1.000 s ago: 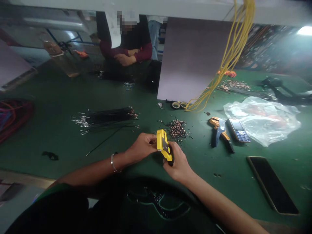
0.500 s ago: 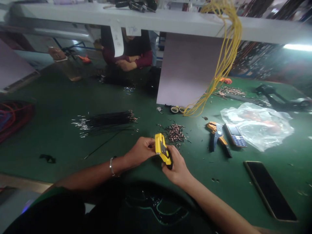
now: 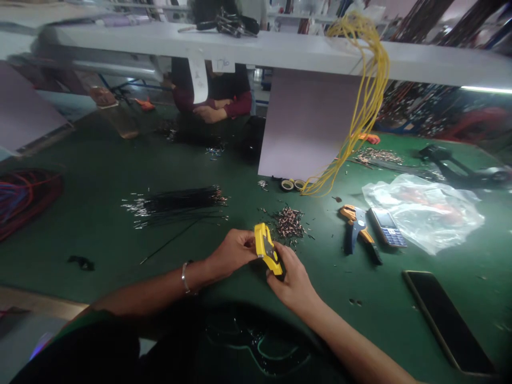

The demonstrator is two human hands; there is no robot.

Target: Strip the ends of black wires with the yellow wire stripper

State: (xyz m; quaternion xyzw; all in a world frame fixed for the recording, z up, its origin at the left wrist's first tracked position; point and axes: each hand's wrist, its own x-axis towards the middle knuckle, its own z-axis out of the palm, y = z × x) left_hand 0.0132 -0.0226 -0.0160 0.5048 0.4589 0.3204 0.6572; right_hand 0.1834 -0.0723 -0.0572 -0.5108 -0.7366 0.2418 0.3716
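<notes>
More of the white shelf [image 3: 300, 53] shows above the green table [image 3: 92, 229] than before. Over it, my right hand [image 3: 295, 277] still wraps the yellow tool [image 3: 264, 246], tilted and dark-centred; my left hand [image 3: 230, 255] pinches beside its head, perhaps on something hidden.

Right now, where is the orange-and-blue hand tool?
In the head view, the orange-and-blue hand tool lies right of the right hand, immediately left of the keypad phone.
</notes>
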